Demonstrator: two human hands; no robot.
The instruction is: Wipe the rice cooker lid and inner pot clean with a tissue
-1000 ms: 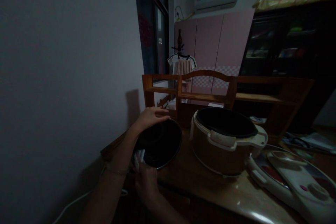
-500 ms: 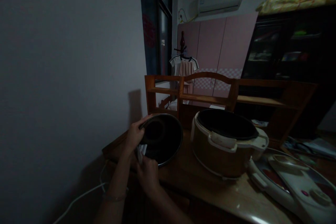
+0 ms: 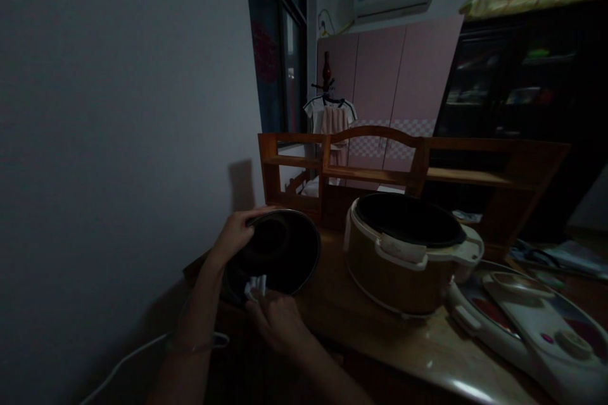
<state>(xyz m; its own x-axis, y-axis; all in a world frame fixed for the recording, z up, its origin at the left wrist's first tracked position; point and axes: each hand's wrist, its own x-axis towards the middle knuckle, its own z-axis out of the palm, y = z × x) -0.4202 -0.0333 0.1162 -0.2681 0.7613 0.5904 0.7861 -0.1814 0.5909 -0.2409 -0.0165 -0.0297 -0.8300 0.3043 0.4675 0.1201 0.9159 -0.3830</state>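
Observation:
A dark round cooking pot (image 3: 289, 253) is tilted on the wooden desk, its opening turned toward me. My left hand (image 3: 236, 233) grips its upper left rim, with fingers behind the outer wall and the thumb inside. A crumpled white cloth (image 3: 256, 286) is bunched in my right hand (image 3: 278, 317) at the pot's lower rim; the fingers are closed on it. To the right stands the cooker body (image 3: 403, 259), lidless, with a dark inside and a pale rim and handle. Its detached lid (image 3: 532, 323) lies farther right.
The desk (image 3: 380, 348) has a wooden shelf unit (image 3: 375, 172) along its back. A white wall (image 3: 142, 107) rises close on the left. Below the desk's left end hangs a white cable (image 3: 128, 364). Papers (image 3: 570, 250) lie at the far right.
The pot has shifted slightly left with my left hand. My right hand has turned and moved the cloth a little lower along the rim. The view has shifted slightly.

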